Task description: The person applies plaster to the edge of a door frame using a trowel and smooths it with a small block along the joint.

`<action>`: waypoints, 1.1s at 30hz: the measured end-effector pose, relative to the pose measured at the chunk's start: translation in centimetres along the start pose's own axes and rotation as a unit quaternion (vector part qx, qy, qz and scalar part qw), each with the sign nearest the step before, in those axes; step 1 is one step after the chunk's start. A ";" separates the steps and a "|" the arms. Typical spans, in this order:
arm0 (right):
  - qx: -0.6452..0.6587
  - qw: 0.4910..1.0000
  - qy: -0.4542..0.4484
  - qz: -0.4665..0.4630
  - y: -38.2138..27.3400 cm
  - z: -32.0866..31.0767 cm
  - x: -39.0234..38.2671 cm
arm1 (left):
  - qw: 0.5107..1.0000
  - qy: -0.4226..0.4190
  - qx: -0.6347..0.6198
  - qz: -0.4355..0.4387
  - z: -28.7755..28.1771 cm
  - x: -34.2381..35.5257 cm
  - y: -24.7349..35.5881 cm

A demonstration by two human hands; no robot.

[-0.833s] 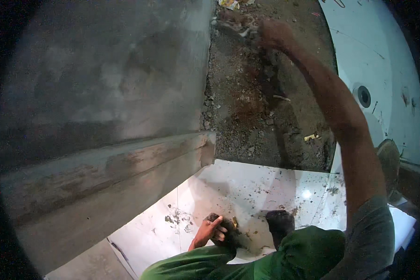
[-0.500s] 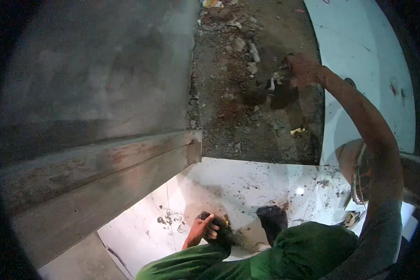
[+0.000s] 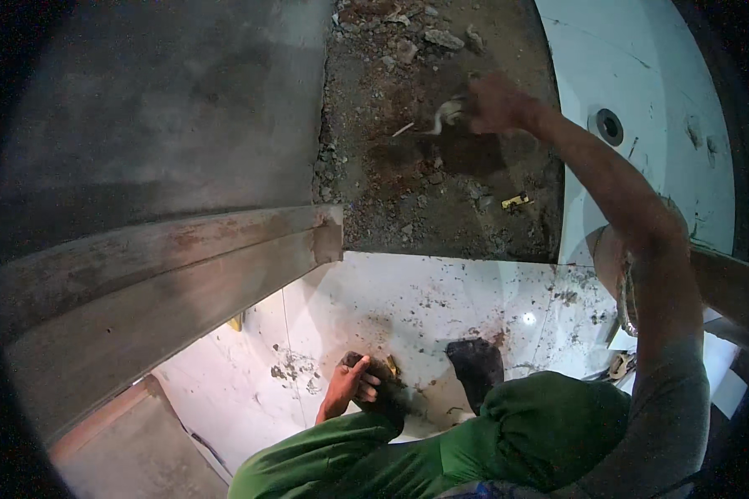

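Note:
My right hand (image 3: 499,104), blurred, reaches low over the strip of bare dirt (image 3: 441,224). At its fingertips is a pale, crumpled-looking piece (image 3: 449,112) with a curved white end; its kind is unclear. A thin white stick (image 3: 402,129) lies just left of that piece. Down by my left knee, my left hand (image 3: 347,387) is closed, its thumb and fingers curled at a dark form that may be the tip of my shoe. What it grips, if anything, I cannot make out. My dark right shoe (image 3: 477,370) rests on the white floor.
Rubble (image 3: 441,39) is scattered at the dirt's far end, and a small yellow piece (image 3: 516,201) lies nearer. A grey wall ledge (image 3: 250,241) bounds the left. On the right are white tiles with a round dark drain-like ring (image 3: 609,126). Dirt crumbs (image 3: 291,366) dot the white floor (image 3: 424,279).
My right hand has moved left over the dirt, and the pale piece has moved with it. My left hand stays by the knee. The view has shifted, uncovering the round ring.

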State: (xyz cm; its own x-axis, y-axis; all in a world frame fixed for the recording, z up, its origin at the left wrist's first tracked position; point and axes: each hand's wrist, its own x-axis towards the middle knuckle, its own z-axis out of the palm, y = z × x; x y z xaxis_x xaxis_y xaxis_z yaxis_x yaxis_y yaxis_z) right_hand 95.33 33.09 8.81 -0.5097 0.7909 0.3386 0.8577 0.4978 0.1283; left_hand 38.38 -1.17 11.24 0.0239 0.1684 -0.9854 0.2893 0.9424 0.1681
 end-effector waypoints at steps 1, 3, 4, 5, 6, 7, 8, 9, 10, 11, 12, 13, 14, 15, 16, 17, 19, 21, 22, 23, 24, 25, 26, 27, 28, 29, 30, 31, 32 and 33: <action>-0.016 1.000 -0.003 -0.016 -1.5 -0.4 1.5 | 1.000 0.012 0.000 0.008 0.0 -0.4 0.1; 0.057 0.969 -0.227 0.074 1.6 1.4 3.6 | 1.000 0.007 0.008 0.006 0.2 -0.3 0.2; 0.074 0.945 -0.299 0.109 4.2 2.9 3.7 | 1.000 0.000 0.013 0.007 0.3 -0.1 0.4; 0.016 0.961 -0.241 0.136 10.1 5.1 0.3 | 0.999 -0.026 0.023 0.012 1.4 1.0 0.8; 0.003 0.970 -0.202 0.137 9.7 5.8 0.9 | 1.000 -0.015 0.018 0.007 0.9 0.7 0.4; -0.014 0.976 -0.166 0.142 9.6 5.8 1.1 | 1.000 -0.012 0.017 0.003 0.7 0.7 0.2; 0.008 0.981 -0.134 0.139 4.4 3.3 4.4 | 1.000 0.014 0.002 -0.001 -0.6 -0.4 -0.6; 0.004 0.982 -0.125 0.145 3.4 2.1 3.8 | 1.000 0.014 0.010 -0.002 -0.3 -0.4 -0.3; 0.000 0.982 -0.118 0.150 2.4 1.4 3.1 | 1.000 0.015 0.018 -0.007 -0.1 -0.4 -0.4; -0.037 0.993 -0.046 0.106 2.1 3.7 -0.1 | 1.000 0.004 0.026 -0.002 0.3 0.1 -0.2; -0.052 0.995 -0.005 0.083 1.8 3.6 -0.4 | 1.000 -0.017 0.012 0.019 0.1 0.3 -0.6; -0.071 0.995 0.034 0.060 1.8 3.2 -0.8 | 0.999 -0.020 0.010 0.023 0.7 0.2 0.0; 0.017 0.982 -0.136 0.131 0.6 0.0 1.3 | 1.000 -0.009 0.002 0.025 0.7 -0.5 0.2; 0.057 0.961 -0.214 0.167 0.7 -1.8 1.6 | 1.000 0.017 0.010 0.014 1.8 -1.2 1.5; 0.093 0.932 -0.284 0.204 0.6 -3.6 2.5 | 0.999 0.010 0.027 0.024 1.2 -1.4 1.2; 0.124 0.937 -0.157 0.286 0.9 -3.7 2.4 | 0.999 -0.003 0.032 0.013 0.1 0.0 -0.1; 0.154 0.918 -0.023 0.365 -0.4 -2.5 1.5 | 0.999 0.007 0.052 0.002 0.1 0.4 -0.3; 0.152 0.921 -0.012 0.358 -4.1 -1.5 2.0 | 0.998 0.000 0.069 0.002 -0.4 -0.1 0.1; 0.181 0.896 -0.096 0.394 -6.0 -2.3 2.3 | 0.997 -0.014 0.081 -0.006 -0.7 -0.6 0.1; 0.198 0.878 -0.136 0.414 -7.0 -2.4 1.4 | 0.996 -0.010 0.088 -0.003 -0.8 -0.8 0.3; 0.212 0.859 -0.173 0.432 -7.9 -2.6 0.9 | 0.996 -0.049 0.068 -0.011 -1.0 -1.0 0.4; 0.220 0.862 -0.178 0.420 -8.6 -0.9 -0.7 | 0.995 -0.090 0.048 -0.021 -1.4 -0.8 0.4; 0.233 0.866 -0.179 0.405 -9.5 -0.9 -1.2 | 0.987 -0.160 -0.013 -0.015 -2.6 -0.9 -0.2; 0.240 0.865 -0.170 0.407 -10.8 -1.0 -1.5 | 0.989 -0.150 -0.009 -0.011 -4.3 -2.0 -1.0; 0.263 0.854 -0.114 0.435 -12.4 -1.7 -2.6 | 0.989 -0.123 -0.036 0.071 -3.3 -5.4 -0.3; 0.274 0.845 -0.087 0.450 -13.2 -1.6 -3.7 | 0.978 -0.130 -0.148 0.062 -2.7 -8.7 0.6; 0.283 0.838 -0.057 0.463 -13.7 -1.9 -4.5 | 0.954 -0.138 -0.259 0.056 -2.1 -12.3 1.7; 0.276 0.831 -0.074 0.477 -13.3 -1.1 -6.6 | 0.963 -0.073 -0.234 0.111 -0.2 -16.5 3.0; 0.275 0.822 -0.092 0.490 -13.7 -0.6 -8.0 | 0.964 -0.002 -0.207 0.165 1.6 -21.2 4.0; 0.284 0.821 -0.087 0.488 -14.2 -2.3 -7.4 | 0.917 0.055 -0.277 0.282 3.7 -24.8 4.0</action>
State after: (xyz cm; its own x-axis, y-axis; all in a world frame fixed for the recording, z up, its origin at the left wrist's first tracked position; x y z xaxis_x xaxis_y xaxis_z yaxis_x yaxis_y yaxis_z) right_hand 87.09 19.35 6.67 0.3579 0.9256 -0.1230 0.7185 -0.3571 -0.5968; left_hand 42.45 -2.66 36.27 -0.0861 0.6737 -0.7340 -0.2711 0.6931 0.6679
